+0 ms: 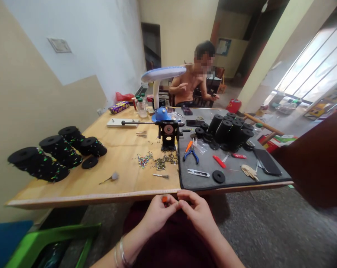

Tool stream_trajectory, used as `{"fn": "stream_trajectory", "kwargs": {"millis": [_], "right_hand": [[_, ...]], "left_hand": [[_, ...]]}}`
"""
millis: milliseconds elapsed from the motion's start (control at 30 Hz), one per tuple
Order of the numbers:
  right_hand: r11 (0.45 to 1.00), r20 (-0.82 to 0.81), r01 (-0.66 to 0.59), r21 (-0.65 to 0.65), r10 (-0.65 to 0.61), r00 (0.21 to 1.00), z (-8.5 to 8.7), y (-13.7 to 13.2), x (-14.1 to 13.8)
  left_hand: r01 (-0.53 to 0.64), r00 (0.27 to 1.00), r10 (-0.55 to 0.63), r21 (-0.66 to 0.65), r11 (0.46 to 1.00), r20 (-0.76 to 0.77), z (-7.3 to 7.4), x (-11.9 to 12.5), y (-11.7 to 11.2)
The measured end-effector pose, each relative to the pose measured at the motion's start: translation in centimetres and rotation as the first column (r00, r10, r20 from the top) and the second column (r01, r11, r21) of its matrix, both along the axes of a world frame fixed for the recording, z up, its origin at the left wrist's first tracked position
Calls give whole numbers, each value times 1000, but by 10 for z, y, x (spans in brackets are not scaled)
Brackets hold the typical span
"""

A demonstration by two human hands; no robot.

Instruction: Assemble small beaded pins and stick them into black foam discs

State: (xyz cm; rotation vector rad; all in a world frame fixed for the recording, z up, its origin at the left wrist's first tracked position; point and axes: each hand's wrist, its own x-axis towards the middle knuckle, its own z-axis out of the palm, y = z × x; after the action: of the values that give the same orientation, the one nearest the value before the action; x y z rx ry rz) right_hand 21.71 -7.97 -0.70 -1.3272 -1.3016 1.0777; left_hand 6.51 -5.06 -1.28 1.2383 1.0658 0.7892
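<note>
My left hand [157,214] and my right hand [196,214] are close together over my lap, just below the front edge of the wooden table [73,197]. A small orange piece [164,200] is pinched in my left fingertips, mostly hidden by them. My right fingertips curl in next to it, and I cannot tell whether they hold anything. Beyond my hands, brass-coloured small parts [163,161] lie scattered on the wood. A grey mat [202,175] carries blue-handled pliers [191,155], thread snips [198,172] and black spools [222,128].
A black hand-crank winder [168,136] is clamped at the mat's edge. Bristled black rolls [45,158] lie on the table's left. A co-worker [192,80] sits across the table behind a desk lamp [163,73]. A green plastic chair [54,238] stands at lower left.
</note>
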Motion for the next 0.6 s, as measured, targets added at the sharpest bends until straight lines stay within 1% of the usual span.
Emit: {"fn": "stream_trajectory", "kwargs": {"millis": [33,133,200,267,367,433,500,600], "right_hand": [[1000,-42,-13,-23,12,999,-1,-2,-4],[998,-132,5,-55,-13,991,-5,-9,-16],[998,-170,14,-53,-23,985,-7,-14,-18],[999,-192,17,-50,-26,981,-8,-19,-17],[995,-195,56,-77,-70,978,-13,-25,-12],[987,-213,86,-138,-115,970,-19,-27,-9],[973,-261,84,-214,-140,955,-27,-29,-9],[954,-320,48,-295,-146,936,-36,-32,-16]], "left_hand": [[13,1000,-13,11,1000,-7,-1,0,-3],[31,999,-30,51,998,-34,-5,2,-12],[43,998,-40,65,997,-40,-8,2,-18],[62,998,-62,49,997,-13,-9,0,-24],[108,992,-104,-61,992,70,-9,-7,-31],[117,987,-96,-169,979,125,-11,-14,-35],[105,985,-65,-249,963,162,-13,-21,-37],[114,982,-66,-280,953,176,-19,-28,-39]]}}
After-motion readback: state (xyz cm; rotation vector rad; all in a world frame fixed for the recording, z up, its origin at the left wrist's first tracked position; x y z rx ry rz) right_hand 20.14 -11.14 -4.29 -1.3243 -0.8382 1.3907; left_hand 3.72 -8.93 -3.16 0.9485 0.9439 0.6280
